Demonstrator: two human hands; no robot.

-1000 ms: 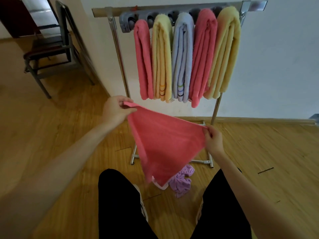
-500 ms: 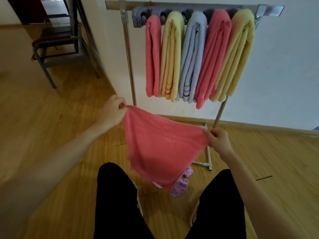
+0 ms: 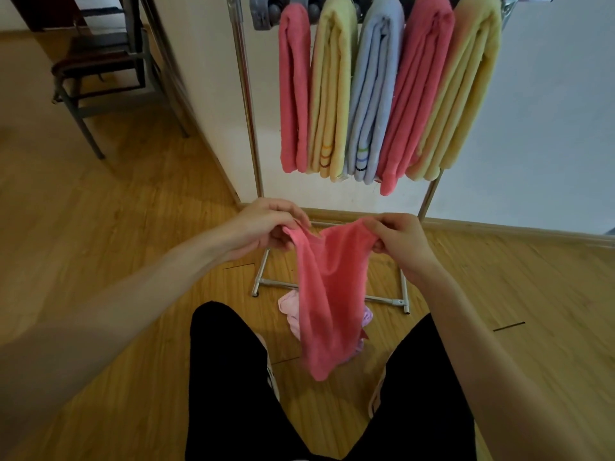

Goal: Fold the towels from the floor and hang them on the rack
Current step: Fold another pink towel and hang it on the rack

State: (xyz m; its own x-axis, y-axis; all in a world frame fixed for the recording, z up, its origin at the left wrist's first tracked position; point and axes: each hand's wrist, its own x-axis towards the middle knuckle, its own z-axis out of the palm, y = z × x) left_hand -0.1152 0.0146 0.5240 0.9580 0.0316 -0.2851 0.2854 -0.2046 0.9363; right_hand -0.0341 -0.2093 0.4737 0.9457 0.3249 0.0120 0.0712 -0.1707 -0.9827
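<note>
A coral-pink towel (image 3: pixel 329 304) hangs folded in half lengthwise in front of me. My left hand (image 3: pixel 266 227) pinches its upper left corner and my right hand (image 3: pixel 399 241) pinches the upper right corner, the two hands close together. Behind it stands a metal rack (image 3: pixel 248 104) with several folded towels hung side by side: pink (image 3: pixel 293 94), yellow (image 3: pixel 329 94), lavender-blue (image 3: pixel 372 94), coral (image 3: pixel 416 94) and yellow (image 3: pixel 462 94). On the floor under the held towel lie a pale pink towel (image 3: pixel 288 302) and a purple one (image 3: pixel 366 317), mostly hidden.
The rack's base bars (image 3: pixel 382 299) lie on the wooden floor just ahead of my black-trousered legs (image 3: pixel 229 377). A white wall runs behind the rack. A dark chair (image 3: pixel 100 61) stands at the far left. Bare floor stretches left and right.
My hands have come together, folding the spread coral towel in half so it now hangs narrow. The view has tilted down and closer to the rack.
</note>
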